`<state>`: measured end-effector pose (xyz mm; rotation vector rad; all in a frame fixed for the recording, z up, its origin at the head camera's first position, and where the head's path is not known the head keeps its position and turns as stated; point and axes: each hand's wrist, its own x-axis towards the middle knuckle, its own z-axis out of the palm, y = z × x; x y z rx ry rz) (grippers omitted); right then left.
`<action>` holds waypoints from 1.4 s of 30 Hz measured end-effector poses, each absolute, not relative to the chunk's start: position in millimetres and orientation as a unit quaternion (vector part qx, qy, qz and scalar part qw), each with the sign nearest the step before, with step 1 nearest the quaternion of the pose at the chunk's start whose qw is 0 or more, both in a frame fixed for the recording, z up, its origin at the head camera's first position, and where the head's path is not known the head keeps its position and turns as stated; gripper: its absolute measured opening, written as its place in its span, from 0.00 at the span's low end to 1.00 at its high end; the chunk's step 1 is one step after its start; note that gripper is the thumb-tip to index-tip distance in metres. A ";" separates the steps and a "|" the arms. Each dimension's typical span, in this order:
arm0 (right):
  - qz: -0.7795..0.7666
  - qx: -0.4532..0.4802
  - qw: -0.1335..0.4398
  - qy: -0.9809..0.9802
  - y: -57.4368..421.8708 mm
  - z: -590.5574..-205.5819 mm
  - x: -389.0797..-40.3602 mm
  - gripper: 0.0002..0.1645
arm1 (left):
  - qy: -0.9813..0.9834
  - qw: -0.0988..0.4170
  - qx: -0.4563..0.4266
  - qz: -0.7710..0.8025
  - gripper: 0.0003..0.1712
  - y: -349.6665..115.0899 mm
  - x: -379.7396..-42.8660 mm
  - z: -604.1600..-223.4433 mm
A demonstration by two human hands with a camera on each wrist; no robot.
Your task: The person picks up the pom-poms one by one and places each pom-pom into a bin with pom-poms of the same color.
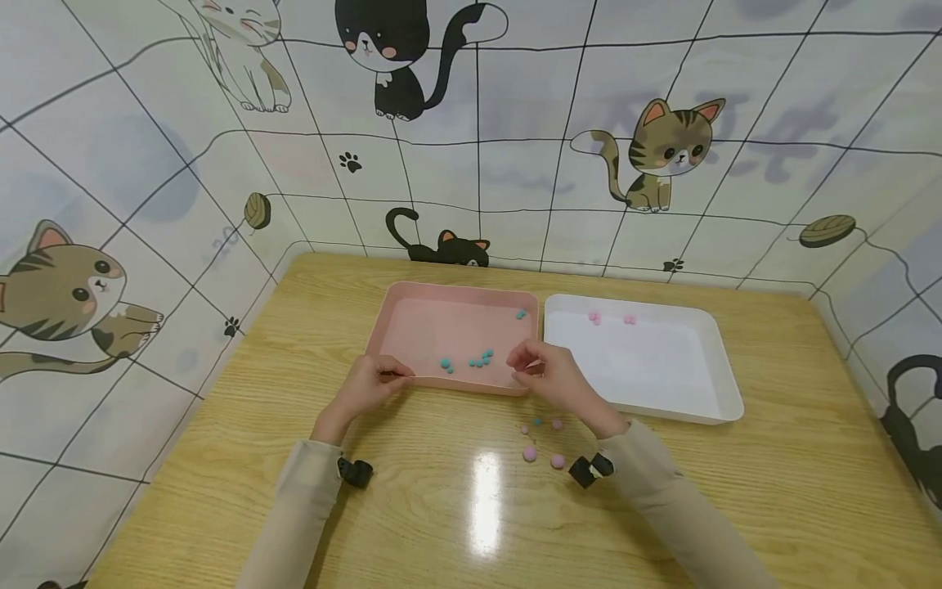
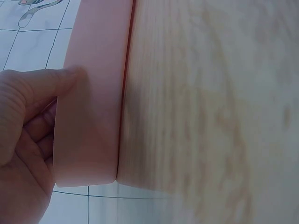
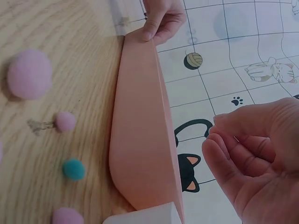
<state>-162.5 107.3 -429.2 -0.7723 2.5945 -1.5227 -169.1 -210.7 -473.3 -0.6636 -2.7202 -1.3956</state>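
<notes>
Right now, I have the left hand [image 1: 368, 384] gripping the pink tray [image 1: 441, 323] at its near left corner; the left wrist view shows me the thumb pressed on the outer wall with the fingers curled over the rim. My right hand [image 1: 555, 378] hovers over the near right corner of the pink tray, fingers loosely bent, only a narrow gap to the thumb, and I can see nothing held there. Inside the pink tray I make out teal balls [image 1: 445, 363], most of them near the front wall and a few in the far right corner. Just beside the pink tray, on its right, stands the white tray [image 1: 633, 360], with clustered pink balls [image 1: 630, 320] by its far wall. In front of the pink tray, near its right end, four loose pink balls [image 1: 530, 454] and one loose teal ball [image 1: 537, 422] lie on the wooden surface [image 1: 412, 507]. Beyond the pink tray I see a wall [image 1: 530, 98] printed with cats and grid lines.
</notes>
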 end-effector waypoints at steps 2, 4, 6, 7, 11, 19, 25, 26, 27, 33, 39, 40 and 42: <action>-0.487 -0.256 0.016 0.835 109.3 -430.0 -158.7 0.08 | -0.870 0.006 -0.212 -0.446 0.03 -210.9 -169.1 -473.5; -0.480 -0.266 0.008 0.836 111.3 -431.4 -155.2 0.08 | -0.869 0.006 -0.211 -0.447 0.03 -210.9 -169.1 -473.6; -0.474 -0.274 0.002 0.837 113.1 -433.7 -152.0 0.09 | -0.869 0.004 -0.210 -0.448 0.03 -210.9 -169.0 -473.5; -0.470 -0.276 -0.001 0.839 113.6 -434.4 -150.6 0.09 | -0.868 0.004 -0.211 -0.449 0.03 -211.0 -168.9 -473.4; -0.463 -0.275 0.002 0.843 115.4 -436.8 -144.5 0.09 | -0.868 0.004 -0.212 -0.449 0.03 -211.1 -168.4 -473.4; -0.458 -0.275 0.029 0.845 120.9 -443.1 -132.3 0.10 | -0.867 0.005 -0.214 -0.449 0.03 -211.9 -168.3 -473.7; -0.453 -0.291 0.020 0.843 124.1 -452.3 -127.1 0.12 | -0.867 0.003 -0.213 -0.450 0.03 -212.1 -168.0 -472.6; -0.453 -0.296 0.016 0.841 124.0 -453.9 -126.2 0.12 | -0.867 0.002 -0.214 -0.451 0.03 -212.0 -168.0 -472.4; -0.452 -0.300 0.013 0.840 124.1 -455.6 -125.5 0.12 | -0.866 0.002 -0.214 -0.451 0.03 -211.9 -168.1 -472.3; -0.437 -0.317 0.010 0.842 124.5 -465.0 -121.8 0.11 | -0.865 0.003 -0.217 -0.452 0.03 -211.4 -168.8 -472.0; -0.404 -0.317 0.010 0.858 125.8 -470.9 -120.1 0.10 | -0.867 0.005 -0.218 -0.449 0.03 -211.2 -168.7 -472.0; -0.401 -0.316 0.012 0.860 126.0 -471.8 -119.7 0.11 | -0.867 0.005 -0.218 -0.448 0.03 -211.2 -168.7 -472.0; -0.397 -0.319 0.015 0.860 126.2 -473.7 -119.1 0.11 | -0.867 0.005 -0.219 -0.448 0.03 -211.1 -168.5 -472.0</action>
